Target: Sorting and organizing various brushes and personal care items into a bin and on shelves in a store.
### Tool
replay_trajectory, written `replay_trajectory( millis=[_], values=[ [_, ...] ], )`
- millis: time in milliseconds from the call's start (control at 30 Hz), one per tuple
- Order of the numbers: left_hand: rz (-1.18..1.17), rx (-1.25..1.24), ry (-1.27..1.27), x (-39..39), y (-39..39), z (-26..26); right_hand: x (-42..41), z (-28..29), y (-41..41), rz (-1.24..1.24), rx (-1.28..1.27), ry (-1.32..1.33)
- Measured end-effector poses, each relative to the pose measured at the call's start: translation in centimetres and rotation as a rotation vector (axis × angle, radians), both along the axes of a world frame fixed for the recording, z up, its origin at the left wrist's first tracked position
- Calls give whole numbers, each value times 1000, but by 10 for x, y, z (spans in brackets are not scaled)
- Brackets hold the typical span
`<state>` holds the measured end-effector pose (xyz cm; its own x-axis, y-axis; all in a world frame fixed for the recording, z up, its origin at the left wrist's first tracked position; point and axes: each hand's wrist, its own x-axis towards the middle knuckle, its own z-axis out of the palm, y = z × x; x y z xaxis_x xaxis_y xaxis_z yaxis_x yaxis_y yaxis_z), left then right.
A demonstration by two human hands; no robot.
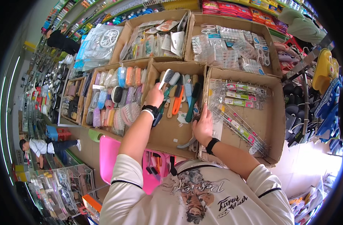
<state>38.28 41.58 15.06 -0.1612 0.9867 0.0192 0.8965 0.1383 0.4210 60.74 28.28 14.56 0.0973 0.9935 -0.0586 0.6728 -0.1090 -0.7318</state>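
Observation:
My left hand [155, 97] grips the white handle of a brush with dark bristles [167, 76], above a cardboard box [163, 137] of long-handled brushes. Below it lie an orange-handled brush [177, 101], a green-handled brush [192, 108], a light blue-handled brush [188, 91] and several with wooden or grey parts. My right hand [203, 125] rests with fingers extended on the cardboard wall between this box and the box of wire hanging racks [241, 126] at right. It seems to hold nothing. A curved grey handle [186, 144] lies near the box's front edge.
Scrubbing brushes [129, 76] fill the box at left; packaged goods [230, 47] fill the boxes behind. A pink plastic container [111, 157] stands below the display's front edge. Slippers [295, 109] hang at right. Two other people [42, 147] are at the left, one farther back.

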Motion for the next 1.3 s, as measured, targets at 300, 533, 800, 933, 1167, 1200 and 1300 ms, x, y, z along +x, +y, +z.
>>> replay_trajectory(
  millis=[300,533,800,933,1167,1200,1300],
  values=[
    [80,-29,141,35,35,-47,0,-1,3,-18,-14,-23],
    [45,-90,267,33,35,-56,-5,-1,5,-30,2,-37],
    [43,-157,-803,20,-6,-32,-3,-1,-4,10,-14,-15],
    [36,-164,-1544,-6,-68,23,-5,-6,-3,23,24,-2],
    [276,352,-1396,-99,-251,110,3,-23,7,113,232,-113],
    [404,382,-1328,-116,-277,102,1,-21,7,115,202,-112],
    [663,318,-1108,-156,-350,52,-5,-21,8,143,202,-117]
  ],
)
